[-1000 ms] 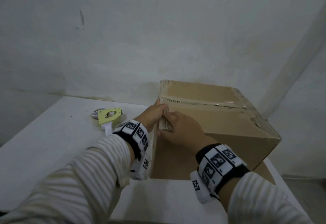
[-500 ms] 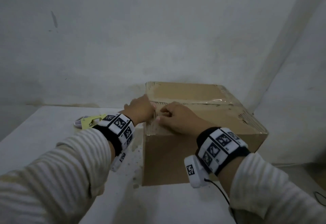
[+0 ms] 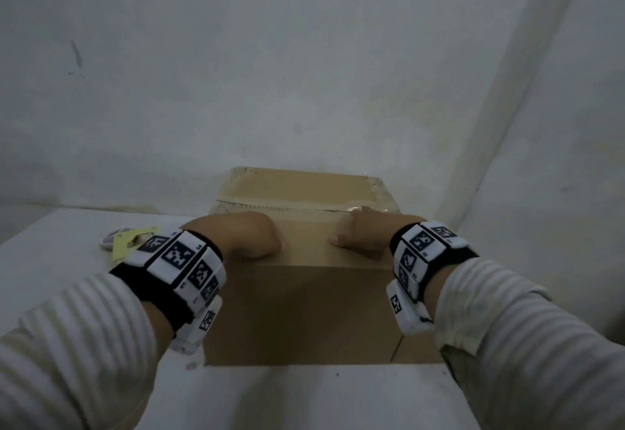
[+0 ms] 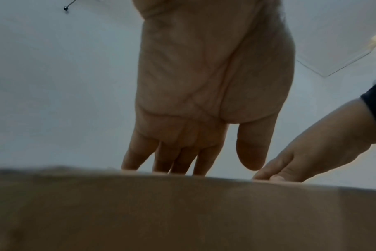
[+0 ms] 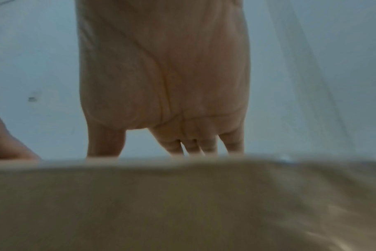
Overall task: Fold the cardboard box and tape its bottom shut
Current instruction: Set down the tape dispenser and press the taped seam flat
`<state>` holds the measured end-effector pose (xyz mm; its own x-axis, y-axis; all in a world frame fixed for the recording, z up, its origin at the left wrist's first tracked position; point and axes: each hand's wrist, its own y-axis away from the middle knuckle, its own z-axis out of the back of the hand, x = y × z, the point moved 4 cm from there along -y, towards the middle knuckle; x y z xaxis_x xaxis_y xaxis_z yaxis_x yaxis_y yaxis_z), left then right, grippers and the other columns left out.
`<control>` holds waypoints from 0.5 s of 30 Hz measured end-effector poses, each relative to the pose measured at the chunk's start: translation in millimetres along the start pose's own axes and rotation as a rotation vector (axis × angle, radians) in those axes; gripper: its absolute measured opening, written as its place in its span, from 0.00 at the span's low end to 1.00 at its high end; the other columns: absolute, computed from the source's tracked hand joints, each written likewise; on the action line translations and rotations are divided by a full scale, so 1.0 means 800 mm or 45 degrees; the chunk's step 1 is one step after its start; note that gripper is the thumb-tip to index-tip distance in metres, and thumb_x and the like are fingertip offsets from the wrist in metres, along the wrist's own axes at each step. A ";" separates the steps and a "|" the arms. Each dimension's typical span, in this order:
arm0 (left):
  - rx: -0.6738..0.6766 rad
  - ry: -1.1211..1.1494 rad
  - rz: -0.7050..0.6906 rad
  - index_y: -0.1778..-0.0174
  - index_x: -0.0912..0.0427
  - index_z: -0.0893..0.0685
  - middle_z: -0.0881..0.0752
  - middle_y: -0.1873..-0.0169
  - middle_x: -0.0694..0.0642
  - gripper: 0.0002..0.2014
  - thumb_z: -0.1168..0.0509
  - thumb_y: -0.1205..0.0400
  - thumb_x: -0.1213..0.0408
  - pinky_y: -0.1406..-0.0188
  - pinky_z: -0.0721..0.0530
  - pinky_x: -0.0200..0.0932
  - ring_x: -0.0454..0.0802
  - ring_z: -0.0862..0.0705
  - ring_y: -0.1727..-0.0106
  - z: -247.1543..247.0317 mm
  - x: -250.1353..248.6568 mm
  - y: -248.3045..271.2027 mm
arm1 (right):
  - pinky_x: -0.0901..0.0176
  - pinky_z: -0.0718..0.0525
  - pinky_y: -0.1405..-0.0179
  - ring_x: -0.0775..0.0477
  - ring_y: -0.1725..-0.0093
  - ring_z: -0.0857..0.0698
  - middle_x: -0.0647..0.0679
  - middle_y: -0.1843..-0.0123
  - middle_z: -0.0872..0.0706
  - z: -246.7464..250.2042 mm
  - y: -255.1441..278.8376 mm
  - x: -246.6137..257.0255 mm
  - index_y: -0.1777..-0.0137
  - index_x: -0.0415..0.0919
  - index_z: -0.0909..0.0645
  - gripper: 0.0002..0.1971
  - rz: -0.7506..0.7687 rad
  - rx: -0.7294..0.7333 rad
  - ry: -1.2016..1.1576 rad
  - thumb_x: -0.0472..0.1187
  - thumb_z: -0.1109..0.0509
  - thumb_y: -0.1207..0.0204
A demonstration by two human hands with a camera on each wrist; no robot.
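Note:
The brown cardboard box [image 3: 297, 308] stands on the white table [image 3: 304, 396] with its folded flaps facing up. Clear tape [image 3: 355, 208] runs along the seam between the flaps. My left hand [image 3: 236, 233] lies flat on the near flap at the left, and my right hand [image 3: 365, 237] lies flat on it at the right by the seam. In the left wrist view the left hand [image 4: 182, 152] points straight fingers onto the box [image 4: 182, 212]. In the right wrist view the right hand [image 5: 172, 135] does the same on the box [image 5: 182, 203]. Neither hand holds anything.
A yellow-green tape dispenser [image 3: 126, 247] lies on the table left of the box, partly behind my left wrist. A grey wall [image 3: 304, 74] stands close behind the box, with a corner at the right. The table's right edge is just past the box.
Both hands were together at the box's near left corner by the seam. Now they lie apart, the right hand having slid right along the top. The box now faces me square on.

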<state>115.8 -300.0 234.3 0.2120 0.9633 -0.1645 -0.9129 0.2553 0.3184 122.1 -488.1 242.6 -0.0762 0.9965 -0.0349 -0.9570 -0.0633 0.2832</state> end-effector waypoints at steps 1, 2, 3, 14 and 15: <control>0.008 0.019 -0.015 0.33 0.58 0.21 0.20 0.34 0.58 0.18 0.45 0.15 0.55 0.38 0.25 0.49 0.57 0.21 0.35 -0.002 -0.018 0.002 | 0.38 0.28 0.31 0.35 0.31 0.26 0.39 0.31 0.23 -0.004 -0.005 -0.016 0.38 0.42 0.22 0.30 0.014 -0.017 0.002 0.67 0.47 0.23; 0.017 0.040 -0.035 0.35 0.59 0.20 0.20 0.35 0.58 0.18 0.45 0.15 0.56 0.39 0.25 0.49 0.57 0.21 0.37 -0.005 -0.037 0.001 | 0.39 0.27 0.31 0.34 0.31 0.25 0.38 0.31 0.23 -0.007 -0.006 -0.033 0.39 0.40 0.22 0.32 0.000 -0.036 -0.026 0.67 0.46 0.24; 0.016 0.057 -0.057 0.36 0.61 0.21 0.19 0.36 0.59 0.18 0.46 0.14 0.56 0.40 0.25 0.49 0.58 0.21 0.38 -0.009 -0.057 -0.001 | 0.41 0.27 0.31 0.33 0.31 0.25 0.37 0.30 0.23 -0.008 -0.001 -0.045 0.36 0.37 0.23 0.33 -0.014 -0.046 -0.037 0.67 0.45 0.23; -0.014 0.009 -0.053 0.28 0.67 0.26 0.23 0.30 0.64 0.20 0.51 0.12 0.62 0.40 0.23 0.48 0.60 0.20 0.36 -0.007 -0.174 -0.070 | 0.46 0.30 0.26 0.36 0.23 0.31 0.38 0.19 0.35 -0.006 0.001 -0.098 0.19 0.36 0.41 0.41 0.101 -0.029 -0.186 0.65 0.40 0.23; -0.010 -0.001 -0.021 0.27 0.68 0.28 0.25 0.29 0.64 0.21 0.51 0.13 0.62 0.43 0.24 0.47 0.60 0.20 0.37 -0.005 -0.175 -0.073 | 0.46 0.29 0.27 0.37 0.24 0.31 0.38 0.19 0.35 -0.002 -0.002 -0.100 0.19 0.36 0.39 0.39 0.109 -0.012 -0.165 0.62 0.40 0.21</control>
<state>137.9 -450.1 235.3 0.2273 0.9591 -0.1687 -0.9121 0.2704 0.3082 129.5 -567.7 243.2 -0.1214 0.9861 0.1135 -0.9512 -0.1482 0.2705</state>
